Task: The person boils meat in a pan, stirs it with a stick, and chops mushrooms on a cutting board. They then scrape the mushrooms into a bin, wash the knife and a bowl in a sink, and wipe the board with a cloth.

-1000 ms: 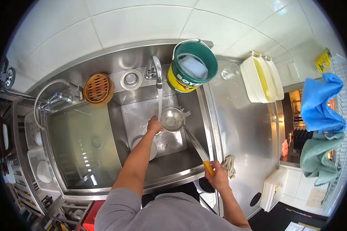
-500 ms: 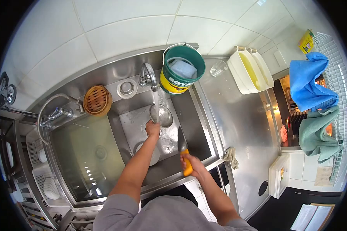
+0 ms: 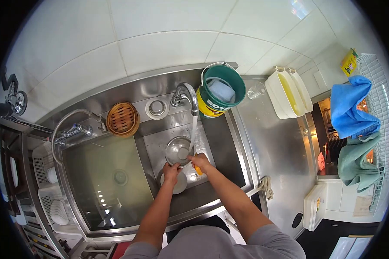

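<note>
My left hand (image 3: 171, 172) grips the near rim of a round metal bowl (image 3: 173, 149) in the right-hand sink basin. Beside it, at the bowl's right edge, my right hand (image 3: 199, 161) is closed around a knife with an orange-yellow handle (image 3: 198, 170). The blade is hidden from view. Water runs from the curved faucet (image 3: 186, 88) down at the bowl's right side. A second, paler round bowl (image 3: 180, 184) lies in the basin below my left hand.
Left of the basin is a second sink (image 3: 112, 172) full of cloudy water. Behind stand a round bamboo steamer (image 3: 122, 118) and a green-and-yellow bucket (image 3: 240, 93) with a cloth inside. A glass (image 3: 256, 90), white tubs (image 3: 278, 103) and a rag (image 3: 266, 186) are to the right.
My right hand has brought the knife from the sink's front right edge in to the bowl. The bowl has come nearer, with my left hand on its rim. The view has shifted slightly.
</note>
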